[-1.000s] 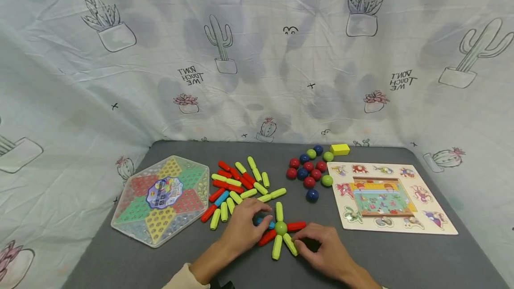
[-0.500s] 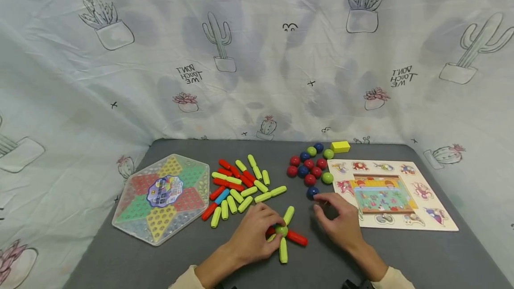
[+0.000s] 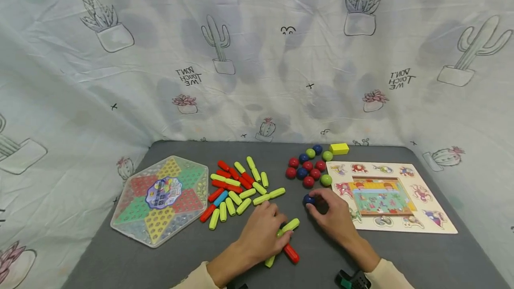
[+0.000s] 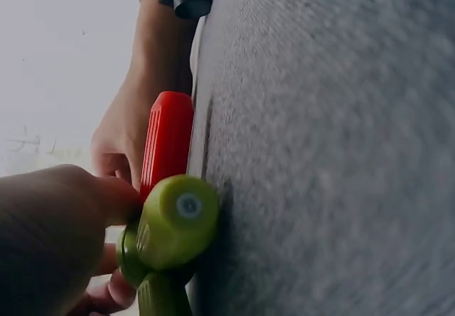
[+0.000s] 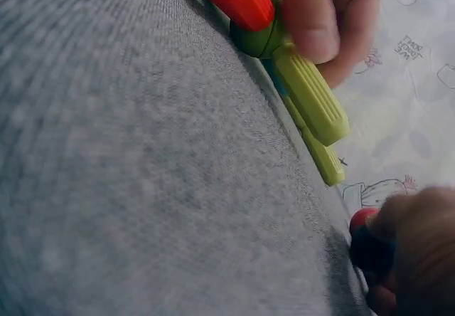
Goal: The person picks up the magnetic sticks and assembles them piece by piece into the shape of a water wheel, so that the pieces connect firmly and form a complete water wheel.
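Observation:
My left hand (image 3: 263,231) holds a star of toy building rods by its middle, thumb on one side and fingers on the other. A yellow-green rod (image 3: 291,225) and a red rod (image 3: 291,253) stick out past the fingers. At the hub is a green ball (image 5: 250,40), largely covered by the hand in the head view. A rod end (image 4: 188,206) with a small metal disc faces the left wrist camera. To the right, my right hand (image 3: 333,215) pinches a dark blue ball (image 3: 308,199) between thumb and fingers, beside the puzzle board.
Loose yellow-green, red and blue rods (image 3: 222,204) lie left of centre, beside a hexagonal board-game case (image 3: 160,200). Red, blue and green balls (image 3: 308,182) cluster behind my right hand. A yellow block (image 3: 339,149) and a wooden puzzle board (image 3: 437,204) are at the right.
My right hand has left the star's rods, moved away to the right and taken hold of the dark blue ball. My left hand has gripped the star's middle and turned it.

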Available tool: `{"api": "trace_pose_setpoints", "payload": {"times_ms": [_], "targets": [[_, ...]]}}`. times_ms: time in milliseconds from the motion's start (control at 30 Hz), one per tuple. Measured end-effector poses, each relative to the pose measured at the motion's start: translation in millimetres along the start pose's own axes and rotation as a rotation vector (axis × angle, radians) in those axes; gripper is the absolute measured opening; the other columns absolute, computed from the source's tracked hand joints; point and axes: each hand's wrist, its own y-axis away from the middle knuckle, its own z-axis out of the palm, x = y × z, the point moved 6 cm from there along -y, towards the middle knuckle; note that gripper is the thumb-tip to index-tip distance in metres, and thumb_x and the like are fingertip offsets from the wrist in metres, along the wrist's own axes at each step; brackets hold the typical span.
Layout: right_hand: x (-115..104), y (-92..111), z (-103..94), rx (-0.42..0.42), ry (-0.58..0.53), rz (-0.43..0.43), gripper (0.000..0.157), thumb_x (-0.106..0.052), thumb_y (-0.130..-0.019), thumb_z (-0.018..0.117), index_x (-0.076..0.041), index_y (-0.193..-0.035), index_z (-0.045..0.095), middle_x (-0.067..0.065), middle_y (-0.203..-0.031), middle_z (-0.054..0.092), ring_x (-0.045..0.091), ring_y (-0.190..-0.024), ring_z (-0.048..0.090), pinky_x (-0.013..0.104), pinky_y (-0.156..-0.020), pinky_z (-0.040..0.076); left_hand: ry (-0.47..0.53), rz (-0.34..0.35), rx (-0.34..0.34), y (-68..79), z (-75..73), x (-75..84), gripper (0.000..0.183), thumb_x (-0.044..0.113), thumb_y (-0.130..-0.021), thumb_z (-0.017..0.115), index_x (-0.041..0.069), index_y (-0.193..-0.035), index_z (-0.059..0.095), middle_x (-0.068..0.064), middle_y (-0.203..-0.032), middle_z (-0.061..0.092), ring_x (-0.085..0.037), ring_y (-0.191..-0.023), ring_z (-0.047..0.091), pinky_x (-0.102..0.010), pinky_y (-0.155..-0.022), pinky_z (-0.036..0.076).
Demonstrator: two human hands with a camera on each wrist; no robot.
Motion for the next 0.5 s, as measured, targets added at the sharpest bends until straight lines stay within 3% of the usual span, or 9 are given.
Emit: {"api": "trace_pose_setpoints", "payload": {"times_ms": [100, 300, 500], "targets": [[-3.4, 1.7, 4.0, -0.073, -0.058, -0.027, 0.036, -0.002, -0.082, 0.09, -0.013, -0.113, 0.076, -0.003, -0.105, 0.076, 0.012, -0.09, 0.073, 0.016, -0.085, 0.054, -0.032, -0.017, -0.045, -0.6, 3.9, -0.1, 0.021, 0.038, -0.097, 0.082, 0.019, -0.102, 0.085, 0.006, -0.088, 0.063, -0.011, -0.081, 0.047, -0.031, -0.078, 0.049], [-14.4, 6.2, 11.6, -0.271, -0.231, -0.087, 0.039, -0.005, -0.085, 0.087, -0.019, -0.12, 0.076, -0.009, -0.117, 0.077, 0.009, -0.105, 0.074, 0.017, -0.097, 0.053, -0.038, -0.036, -0.023, -0.6, 4.6, -2.5, 0.016, 0.033, -0.095, 0.083, 0.017, -0.097, 0.084, 0.006, -0.087, 0.066, -0.012, -0.079, 0.051, -0.03, -0.075, 0.05], [-15.5, 8.5, 13.1, -0.303, -0.288, -0.082, 0.035, -0.007, -0.088, 0.085, -0.026, -0.115, 0.074, -0.012, -0.112, 0.074, 0.007, -0.1, 0.071, 0.023, -0.093, 0.055, -0.075, -0.037, -0.068, 0.2, 0.7, -2.5, 0.019, 0.036, -0.096, 0.083, 0.018, -0.102, 0.083, 0.005, -0.091, 0.067, -0.012, -0.08, 0.055, -0.029, -0.075, 0.053]]}}
